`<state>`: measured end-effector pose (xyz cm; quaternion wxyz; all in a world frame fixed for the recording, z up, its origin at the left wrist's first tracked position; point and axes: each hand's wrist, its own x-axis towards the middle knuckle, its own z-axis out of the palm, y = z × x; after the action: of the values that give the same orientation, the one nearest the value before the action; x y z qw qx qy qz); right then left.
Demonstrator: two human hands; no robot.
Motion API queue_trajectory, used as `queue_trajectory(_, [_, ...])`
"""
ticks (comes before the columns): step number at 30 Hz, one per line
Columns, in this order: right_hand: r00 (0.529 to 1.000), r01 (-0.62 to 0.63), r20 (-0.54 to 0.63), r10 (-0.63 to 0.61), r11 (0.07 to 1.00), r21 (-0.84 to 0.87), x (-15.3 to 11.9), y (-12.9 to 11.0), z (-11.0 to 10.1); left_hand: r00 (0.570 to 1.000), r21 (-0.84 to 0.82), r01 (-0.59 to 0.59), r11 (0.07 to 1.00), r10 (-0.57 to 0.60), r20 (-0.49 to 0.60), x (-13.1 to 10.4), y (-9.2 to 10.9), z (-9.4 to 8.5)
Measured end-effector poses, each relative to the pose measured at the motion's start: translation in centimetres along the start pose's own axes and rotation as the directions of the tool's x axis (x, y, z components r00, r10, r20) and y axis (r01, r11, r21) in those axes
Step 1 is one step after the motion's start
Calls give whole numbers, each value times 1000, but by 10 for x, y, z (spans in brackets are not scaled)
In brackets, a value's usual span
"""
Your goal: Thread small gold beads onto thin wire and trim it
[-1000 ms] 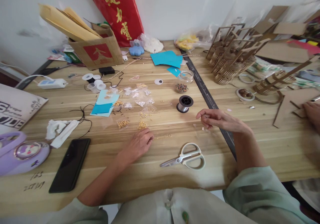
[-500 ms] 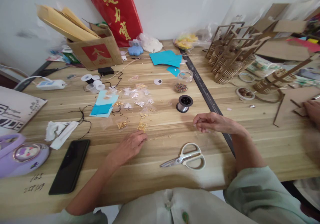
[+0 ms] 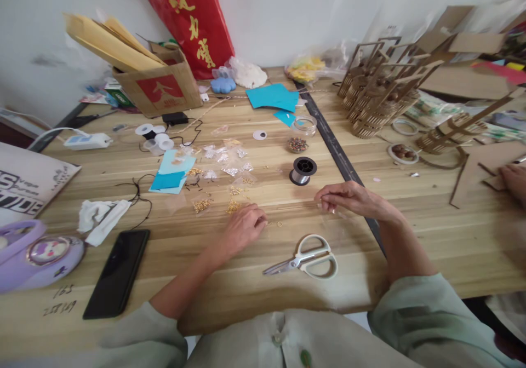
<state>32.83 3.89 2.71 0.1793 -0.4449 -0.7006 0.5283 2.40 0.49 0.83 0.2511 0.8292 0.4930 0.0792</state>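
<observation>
My left hand [image 3: 245,226] rests low over the table with its fingers curled together at a thin gold chain [image 3: 270,224]. A small ring [image 3: 280,224] lies at the chain's right end; the rest of the chain is hidden under the hand. My right hand [image 3: 349,199] is raised slightly, thumb and fingers pinched; a thin, clear thing shows at the fingertips, too fine to name. Between and below the hands lie scissors [image 3: 306,257] with white handles. A spool of wire [image 3: 303,171] stands just beyond. Gold beads [image 3: 233,207] are heaped beside my left hand.
Small bags of silvery pieces [image 3: 230,168], blue paper [image 3: 168,180] and a jar of beads [image 3: 298,144] lie farther back. A black phone [image 3: 117,275] is at the left. Wooden lantern-like frames [image 3: 372,91] stand back right. Another person's hand [image 3: 513,180] is at the right edge.
My left hand has moved right along the chain, covering most of it, while the end ring stays put. My right hand has shifted only slightly and keeps its pinch.
</observation>
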Motion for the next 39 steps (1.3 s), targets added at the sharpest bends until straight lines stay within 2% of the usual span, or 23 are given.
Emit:
queue_trajectory(11, [997,81,-20,-81,997,6,13,-8,21,997,-14,-34,999,33,-73,20,2,26])
queue_trajectory(17, [991,126,-50,-127,992,-31,17,-13,23,996,-19,-60,998,58,-66,21,1,26])
queue_trajectory(21, [991,120,-61,-121,992,-26,15,-10,18,997,-177,-17,984,3,-75,19,-3,23])
queue_trajectory(25, [990,119,-78,-121,993,-22,11,-9,15,996,-375,72,924,-90,-29,18,-7,21])
queue_trajectory(28, [987,125,-96,-128,992,-34,8,-12,14,995,-418,73,906,-96,-34,18,-8,21])
queue_trajectory(31, [986,124,-109,-129,991,-53,6,-16,13,993,-331,50,942,-83,-87,18,-7,23])
queue_trajectory(36, [989,108,-89,-115,991,-81,6,-18,13,985,-59,-31,998,21,-171,17,-3,29])
queue_trajectory(39, [989,105,-96,-114,990,-90,6,-17,13,982,-10,-13,1000,11,-189,16,-1,32])
